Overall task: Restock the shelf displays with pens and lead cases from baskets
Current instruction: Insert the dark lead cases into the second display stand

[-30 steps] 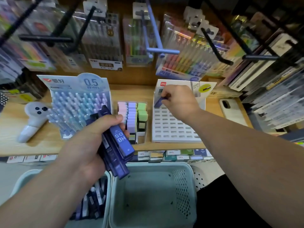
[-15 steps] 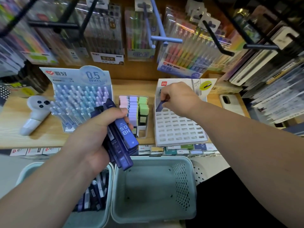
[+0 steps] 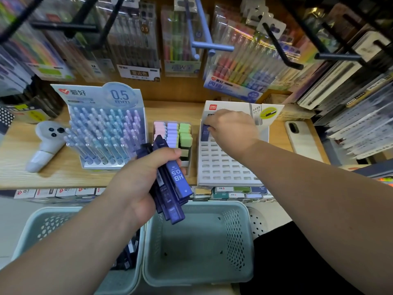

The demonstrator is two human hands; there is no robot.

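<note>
Both hands are occupied. At centre frame the left hand (image 3: pixel 136 186) curls round a fanned bundle of dark blue rectangular plastic lead cases (image 3: pixel 177 179) marked HB 0.5. At centre right the right hand (image 3: pixel 232 129) pinches a single blue lead case (image 3: pixel 204 133) at the upper left corner of the white slotted cardboard display (image 3: pixel 223 167). At lower left, a pale green perforated plastic basket (image 3: pixel 29 228) holds more cases.
</note>
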